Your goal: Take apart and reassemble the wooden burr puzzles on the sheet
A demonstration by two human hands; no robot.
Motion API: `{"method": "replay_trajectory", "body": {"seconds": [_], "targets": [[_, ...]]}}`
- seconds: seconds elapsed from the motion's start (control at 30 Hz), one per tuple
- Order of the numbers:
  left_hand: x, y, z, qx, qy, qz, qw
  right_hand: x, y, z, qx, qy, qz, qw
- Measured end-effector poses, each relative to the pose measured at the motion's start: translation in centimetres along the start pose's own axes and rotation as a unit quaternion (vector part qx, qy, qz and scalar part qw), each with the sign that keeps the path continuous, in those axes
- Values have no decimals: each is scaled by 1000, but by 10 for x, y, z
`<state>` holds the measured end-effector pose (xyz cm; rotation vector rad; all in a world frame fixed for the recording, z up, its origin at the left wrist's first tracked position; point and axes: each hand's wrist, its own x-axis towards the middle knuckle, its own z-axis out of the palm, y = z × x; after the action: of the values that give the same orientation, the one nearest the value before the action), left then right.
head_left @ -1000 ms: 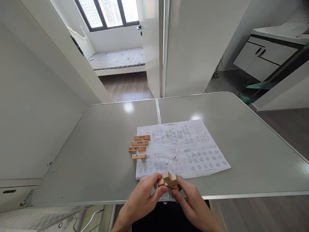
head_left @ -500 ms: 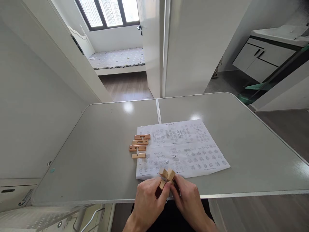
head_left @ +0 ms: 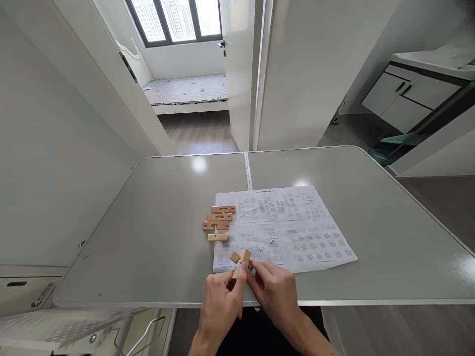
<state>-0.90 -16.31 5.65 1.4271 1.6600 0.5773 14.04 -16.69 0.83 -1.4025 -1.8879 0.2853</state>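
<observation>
Between my two hands, just above the table's near edge, is a cluster of interlocking wooden puzzle pieces [head_left: 244, 256]. My left hand [head_left: 221, 299] grips it from the left, thumb on top. The fingers of my right hand [head_left: 274, 287] pinch its right side, where a dark printed mark shows. Parts of the pieces are hidden behind my fingers. To the upper left, several notched wooden puzzle pieces [head_left: 219, 217] lie in a column on the left edge of a printed instruction sheet [head_left: 289, 227].
The grey-green folding table [head_left: 156, 232] has a seam [head_left: 248, 170] running toward its far edge. Small white scraps [head_left: 261, 247] lie on the sheet. A doorway with a bed [head_left: 189, 89] is beyond, and a white cabinet [head_left: 411, 94] stands at the far right.
Both hands and the held puzzle pieces have shifted left and the cluster has been turned. The view has swung slightly. The loose pieces keep their places on the sheet.
</observation>
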Motion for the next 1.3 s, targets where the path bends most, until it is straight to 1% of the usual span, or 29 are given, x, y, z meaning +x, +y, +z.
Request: {"method": "replay_trajectory", "body": {"seconds": [0.1,0.27,0.33,0.4,0.47,0.5,0.53,0.57,0.6,0.63,0.67,0.73,0.77,0.83,0.93,1.03,1.1,1.2,1.3], "targets": [[6,-10,-8,-107,-76,-56,990,6,0,9,-17,-22,-26,999],[9,-25,-17,-244,-109,-97,959,22,-5,18,-35,-51,-84,995],[10,-29,-22,-308,-118,-119,936,27,-6,22,-37,-62,-110,991],[11,-30,-30,-375,-135,-157,904,30,-4,27,-39,-79,-143,986],[12,-31,-38,-435,-172,-192,862,31,-1,32,-43,-103,-164,980],[11,-31,-42,-455,-193,-198,847,31,1,34,-44,-116,-164,979],[10,-31,-45,-464,-195,-197,841,31,3,36,-45,-128,-154,979],[9,-31,-47,-462,-190,-190,845,31,5,37,-45,-139,-136,980],[8,-30,-48,-445,-178,-176,860,32,5,37,-45,-148,-115,981],[6,-30,-48,-414,-163,-158,881,34,6,36,-45,-158,-95,982],[5,-31,-48,-368,-152,-135,907,37,5,35,-46,-168,-78,982],[3,-32,-48,-238,-128,-88,959,43,2,33,-47,-197,-54,978],[3,-33,-49,-167,-113,-69,977,47,0,32,-47,-211,-44,975],[3,-35,-53,-43,-77,-42,995,54,-3,34,-47,-225,-27,973],[4,-40,-61,87,-39,-2,995,60,-8,41,-49,-217,-4,975],[7,-46,-70,194,-17,31,980,62,-9,48,-48,-203,23,978],[10,-52,-74,244,-6,46,969,60,-8,50,-46,-197,36,979],[16,-62,-77,294,18,93,951,54,-2,43,-6,-181,57,982],[25,-71,-76,335,48,146,930,42,10,26,76,-168,81,980]]}}
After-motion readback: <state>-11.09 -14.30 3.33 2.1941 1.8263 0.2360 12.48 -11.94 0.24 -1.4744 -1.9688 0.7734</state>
